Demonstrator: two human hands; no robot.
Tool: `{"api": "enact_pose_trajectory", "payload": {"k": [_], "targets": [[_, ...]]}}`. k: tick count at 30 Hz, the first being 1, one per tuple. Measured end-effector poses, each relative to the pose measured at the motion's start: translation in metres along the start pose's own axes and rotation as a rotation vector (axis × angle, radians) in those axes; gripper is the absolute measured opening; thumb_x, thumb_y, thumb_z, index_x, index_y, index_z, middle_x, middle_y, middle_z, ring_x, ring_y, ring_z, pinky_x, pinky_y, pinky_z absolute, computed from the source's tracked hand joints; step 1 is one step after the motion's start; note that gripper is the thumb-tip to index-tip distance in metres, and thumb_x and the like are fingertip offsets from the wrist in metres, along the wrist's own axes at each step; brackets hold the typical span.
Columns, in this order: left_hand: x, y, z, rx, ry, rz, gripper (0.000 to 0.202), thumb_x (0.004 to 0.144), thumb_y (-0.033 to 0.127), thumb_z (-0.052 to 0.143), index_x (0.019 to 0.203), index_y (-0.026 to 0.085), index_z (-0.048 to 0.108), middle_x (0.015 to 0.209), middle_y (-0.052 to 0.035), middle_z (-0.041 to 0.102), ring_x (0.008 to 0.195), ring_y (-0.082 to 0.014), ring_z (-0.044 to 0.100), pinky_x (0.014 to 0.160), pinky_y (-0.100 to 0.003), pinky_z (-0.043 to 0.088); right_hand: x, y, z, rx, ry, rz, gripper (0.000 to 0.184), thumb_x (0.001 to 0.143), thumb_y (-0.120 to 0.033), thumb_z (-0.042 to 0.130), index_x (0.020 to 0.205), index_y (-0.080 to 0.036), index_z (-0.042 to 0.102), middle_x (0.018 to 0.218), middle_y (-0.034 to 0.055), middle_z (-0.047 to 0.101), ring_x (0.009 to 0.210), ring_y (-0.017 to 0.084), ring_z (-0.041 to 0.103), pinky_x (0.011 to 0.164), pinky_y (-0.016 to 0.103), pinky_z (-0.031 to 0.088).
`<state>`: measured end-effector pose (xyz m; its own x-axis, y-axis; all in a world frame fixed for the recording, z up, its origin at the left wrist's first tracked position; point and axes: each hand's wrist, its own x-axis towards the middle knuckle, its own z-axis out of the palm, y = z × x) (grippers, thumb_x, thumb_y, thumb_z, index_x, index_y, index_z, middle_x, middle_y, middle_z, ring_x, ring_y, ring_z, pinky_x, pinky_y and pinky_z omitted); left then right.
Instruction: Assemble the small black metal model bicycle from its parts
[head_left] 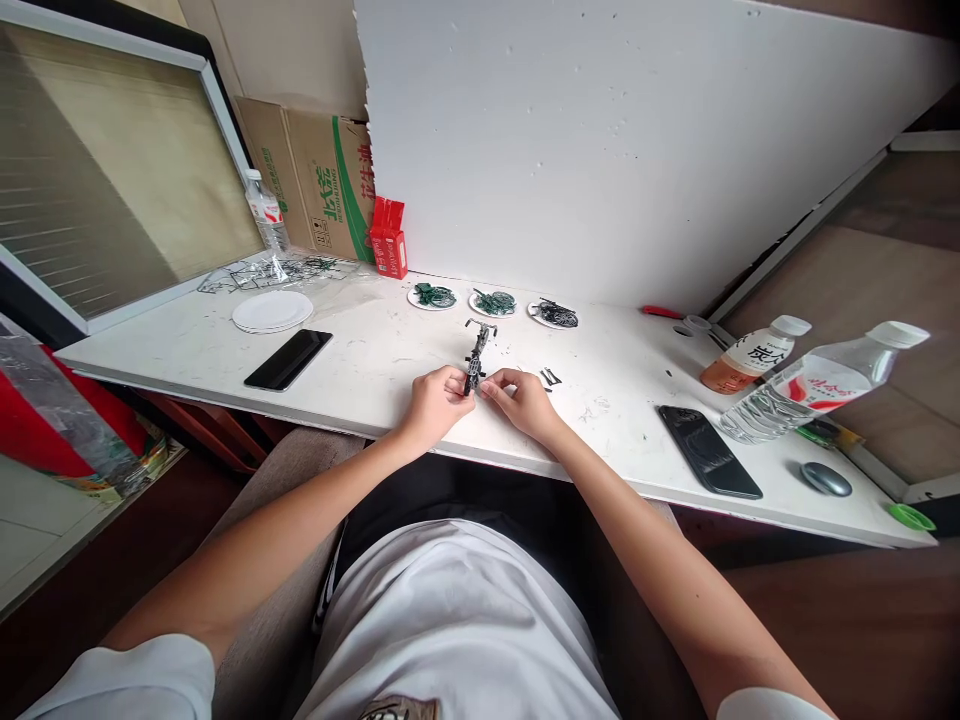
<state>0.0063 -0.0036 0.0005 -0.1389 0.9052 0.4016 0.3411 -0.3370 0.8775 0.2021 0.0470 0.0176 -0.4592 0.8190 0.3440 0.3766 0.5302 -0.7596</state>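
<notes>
- Left hand (pixel 435 405): I see its grip pinching 1 small dark model (pixel 478 358).
- Model: between hands, over the worktop (pixel 360 375).
- Right hand (pixel 525 402): beside model; grip state, I cannot tell.

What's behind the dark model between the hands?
Beyond the dark model, three small white plates stand in a row: the left two bear green pieces, the right black pieces. Tabletop directly behind the model is covered.
</notes>
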Motion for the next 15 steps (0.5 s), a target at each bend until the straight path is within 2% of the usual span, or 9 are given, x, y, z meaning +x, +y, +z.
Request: {"api": "enact_pose_trajectory", "payload": {"k": [15], "targets": [[-0.0007, 0.0022, -0.0014, 0.012, -0.013, 0.020, 0.021, 0.073, 0.020, 0.082, 0.090, 0.018, 0.069, 0.075, -0.0016, 0.072, 0.066, -0.0170, 0.074, 0.065, -0.026, 0.059, -0.0020, -0.0001, 0.0014, -0.001, 0.006, -0.031, 0.032, 0.101, -0.047, 0.066, 0.086, -0.020, 0.076, 0.088, 0.0042, 0.080, 0.082, 0.021, 0.070, 0.078, 0.032, 0.051]]}}
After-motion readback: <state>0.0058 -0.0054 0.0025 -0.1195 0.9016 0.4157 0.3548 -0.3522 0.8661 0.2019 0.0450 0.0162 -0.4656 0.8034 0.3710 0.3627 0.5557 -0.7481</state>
